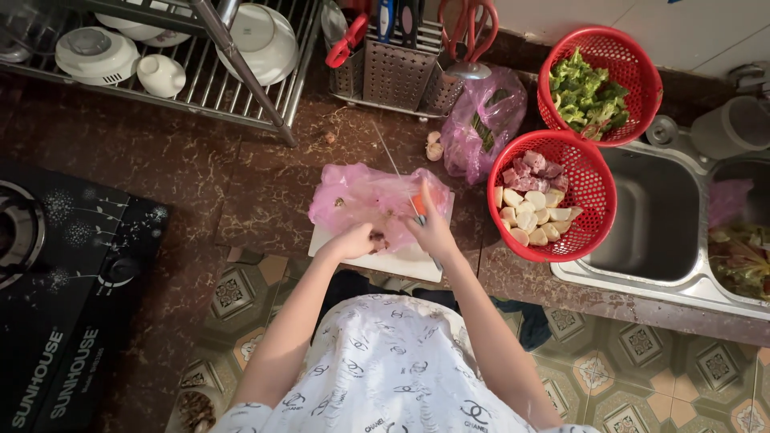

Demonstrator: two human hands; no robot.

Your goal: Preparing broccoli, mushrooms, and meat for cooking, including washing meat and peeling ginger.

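Note:
A white cutting board (pixel 401 258) lies at the counter's front edge, partly covered by a crumpled pink plastic bag (pixel 365 196). My left hand (pixel 355 240) is closed on a small dark piece of food (pixel 378 242) on the board. My right hand (pixel 431 230) grips a knife (pixel 399 175) with an orange handle; its thin blade points away toward the back of the counter. Both hands are close together over the board.
A red basket (pixel 593 216) of meat chunks and pale vegetable pieces stands to the right, and another red basket (pixel 642 60) of greens behind it. A steel sink (pixel 654 216) is at right, a black gas stove (pixel 72 265) at left, a dish rack (pixel 216 72) and utensil holder (pixel 393 76) behind.

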